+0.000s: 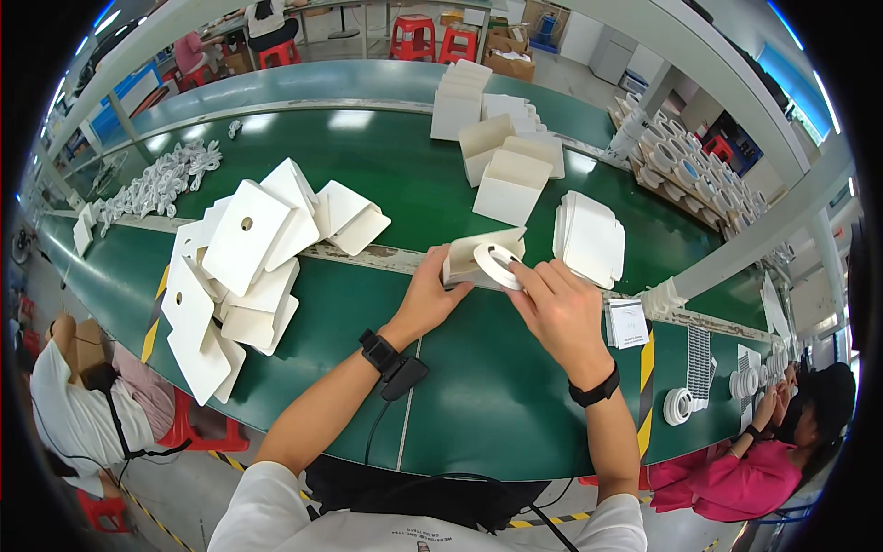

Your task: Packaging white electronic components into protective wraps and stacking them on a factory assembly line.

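Note:
My left hand (427,296) grips an open white cardboard box (459,263) by its near left side, above the middle of the green work surface. At the box's mouth, my right hand (563,311) pinches a round white ring-shaped part (493,268) between thumb and fingers. The ring is tilted and overlaps the box; whether it touches the inside cannot be seen. Right of my right hand stands a stack of flat white pieces (589,241). Closer to my wrist lies a small pile of printed leaflets (627,324).
Flat white boxes with round holes (241,241) lie heaped at left. Opened boxes (509,187) stand on the green belt (368,147) beyond my hands. Bundled white cables (164,187) lie far left. Racked white rings (676,164) and a metal post (754,235) are right. Co-workers sit either side.

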Tool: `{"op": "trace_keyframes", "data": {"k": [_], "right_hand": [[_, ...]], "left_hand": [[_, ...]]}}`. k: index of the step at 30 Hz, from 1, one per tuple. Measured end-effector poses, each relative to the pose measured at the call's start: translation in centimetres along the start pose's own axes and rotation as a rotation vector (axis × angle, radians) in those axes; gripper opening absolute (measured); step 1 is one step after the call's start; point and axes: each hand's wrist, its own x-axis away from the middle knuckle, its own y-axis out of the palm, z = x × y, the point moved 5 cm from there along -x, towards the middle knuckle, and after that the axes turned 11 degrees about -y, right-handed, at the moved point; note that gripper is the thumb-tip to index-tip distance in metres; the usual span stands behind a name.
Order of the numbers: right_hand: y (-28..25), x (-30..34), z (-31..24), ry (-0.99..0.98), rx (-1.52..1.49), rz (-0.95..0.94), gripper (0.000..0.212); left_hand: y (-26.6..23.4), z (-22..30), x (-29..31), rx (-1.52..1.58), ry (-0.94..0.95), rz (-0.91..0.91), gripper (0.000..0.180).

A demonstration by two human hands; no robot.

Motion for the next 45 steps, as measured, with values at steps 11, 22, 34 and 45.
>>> {"op": "trace_keyframes", "data": {"k": [11, 22, 34, 45], "right_hand": [[-0.4, 0.1, -0.3, -0.029, -0.102, -0.019, 0.026], [-1.4, -1.1, 1.4, -0.061, -0.182, 0.121, 0.019], [-2.4, -11.8, -4.6, 0.009, -0.559, 0.230, 0.018], [6.3, -12.3, -8.2, -0.212, -0.356, -0.025, 0.027]], "left_hand": [[0.7, 1.0, 0.0, -0.130, 0.252, -0.033, 0.038], [0.6, 1.6, 0.1, -0.056, 0.309, -0.103, 0.039], [0.7, -5.6, -3.4, -0.160, 0.163, 0.083, 0.033], [1.1, -6.0, -2.3, 0.548, 0.347, 0.157, 0.014]]}}
